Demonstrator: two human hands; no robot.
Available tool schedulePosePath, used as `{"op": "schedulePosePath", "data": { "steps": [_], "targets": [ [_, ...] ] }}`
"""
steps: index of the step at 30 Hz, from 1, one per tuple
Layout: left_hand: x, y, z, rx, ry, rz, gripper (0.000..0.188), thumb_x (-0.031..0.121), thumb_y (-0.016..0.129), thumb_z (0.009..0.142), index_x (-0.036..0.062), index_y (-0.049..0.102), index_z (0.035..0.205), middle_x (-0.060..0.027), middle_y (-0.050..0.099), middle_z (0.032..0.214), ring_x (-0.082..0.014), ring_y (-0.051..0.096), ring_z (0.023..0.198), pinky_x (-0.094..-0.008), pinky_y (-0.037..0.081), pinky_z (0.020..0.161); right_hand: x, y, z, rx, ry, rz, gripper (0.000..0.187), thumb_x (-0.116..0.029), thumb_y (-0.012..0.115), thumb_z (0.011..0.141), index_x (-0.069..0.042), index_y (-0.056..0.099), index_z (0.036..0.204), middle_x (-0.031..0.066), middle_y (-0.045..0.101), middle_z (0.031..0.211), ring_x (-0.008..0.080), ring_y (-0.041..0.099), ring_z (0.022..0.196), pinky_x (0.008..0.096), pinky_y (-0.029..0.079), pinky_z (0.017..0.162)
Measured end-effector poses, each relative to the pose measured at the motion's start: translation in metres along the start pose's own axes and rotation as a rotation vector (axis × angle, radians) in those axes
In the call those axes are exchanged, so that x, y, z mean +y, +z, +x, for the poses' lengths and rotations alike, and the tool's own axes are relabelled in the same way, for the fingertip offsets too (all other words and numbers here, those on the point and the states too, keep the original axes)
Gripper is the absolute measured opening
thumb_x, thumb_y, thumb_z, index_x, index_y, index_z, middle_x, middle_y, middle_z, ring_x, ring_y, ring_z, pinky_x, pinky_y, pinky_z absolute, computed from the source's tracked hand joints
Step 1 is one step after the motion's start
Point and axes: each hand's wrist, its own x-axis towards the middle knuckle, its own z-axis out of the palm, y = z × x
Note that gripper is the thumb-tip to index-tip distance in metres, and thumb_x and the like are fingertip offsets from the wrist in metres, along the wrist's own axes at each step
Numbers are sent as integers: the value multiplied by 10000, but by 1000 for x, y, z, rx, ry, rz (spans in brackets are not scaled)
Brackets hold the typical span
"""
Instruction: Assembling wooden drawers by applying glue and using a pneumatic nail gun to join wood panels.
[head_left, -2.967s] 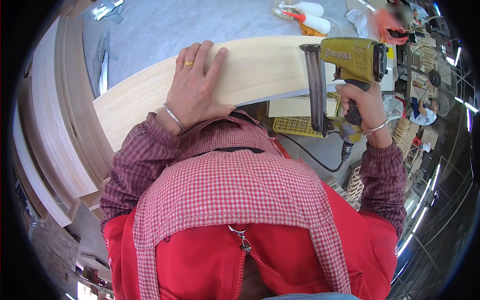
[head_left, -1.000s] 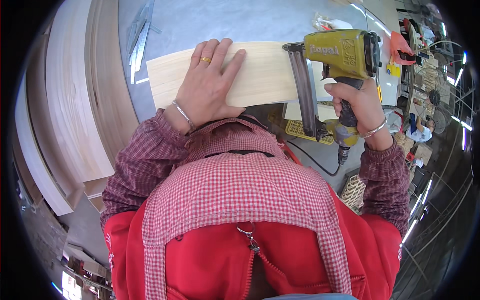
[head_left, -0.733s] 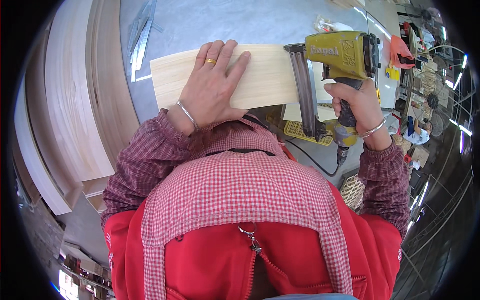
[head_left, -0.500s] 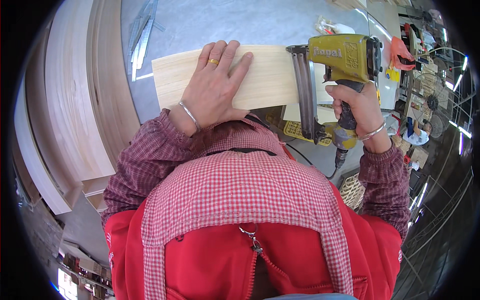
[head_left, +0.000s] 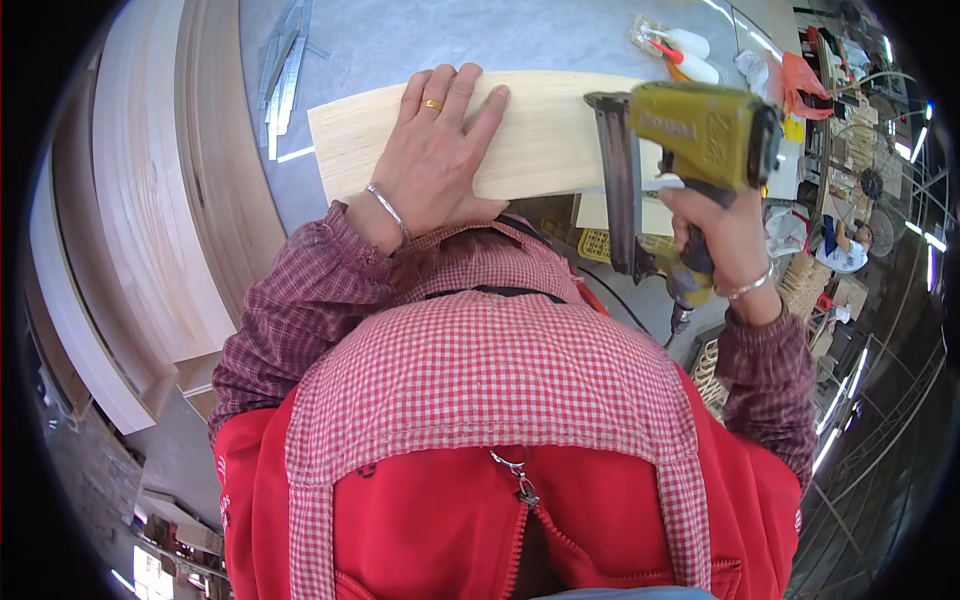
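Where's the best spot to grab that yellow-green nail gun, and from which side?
By its handle, from the person's right side. The nail gun has a grip running down below its body, which the right hand wraps now. The long dark magazine and nose sit to its left, by the wooden board.

surface: grey bench (head_left: 520,35) | on it: pale wood board (head_left: 545,135), metal strips (head_left: 283,75)

The scene was brightly and evenly lit from overhead, with soft, faint shadows under the left hand (head_left: 435,165) on the pale board (head_left: 540,135). Strip lights flared as white streaks along the right rim. The fisheye lens bent straight edges hard toward a black circular border (the stacked panels (head_left: 150,220) curved most). The centre stayed sharp; the far right clutter looked small and smeared
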Motion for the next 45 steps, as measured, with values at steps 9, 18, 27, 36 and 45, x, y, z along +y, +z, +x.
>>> {"op": "schedulePosePath", "data": {
  "steps": [9,18,27,36,45],
  "targets": [
    [-13,49,-9,53,-79,1,944,456,762,482,105,409,1284,-175,354,1282,-339,347,1174,-453,204,1041,71,25,-7,28,66,66,126,10,626,693,11,578,810,34,537,551,101,449,419,201,348,399],
    [-18,50,-14,88,-109,36,949,471,762,477,115,415,1286,-175,362,1277,-334,362,1163,-457,222,1029,74,32,-8,11,94,44,151,5,628,691,9,584,835,45,571,616,104,486,458,206,369,419],
    [-39,46,-31,91,-109,58,938,494,754,488,118,422,1280,-171,372,1263,-336,368,1154,-449,225,1028,80,56,-5,33,-107,-134,216,-34,655,666,11,598,869,51,600,663,112,520,509,210,400,455],
    [-42,45,-32,77,-39,60,843,468,729,592,93,420,1281,-167,341,1339,-308,318,1246,-415,214,1071,41,44,-9,29,17,-65,129,-25,624,707,11,604,829,26,532,550,103,462,450,190,359,437],
    [-18,9,-65,262,115,14,356,181,523,843,-1,507,1149,-125,464,1288,-237,417,1219,-331,326,1040,-43,35,-31,30,-37,-70,161,7,588,704,38,593,861,24,494,496,97,417,410,187,326,415]
  ]
}}
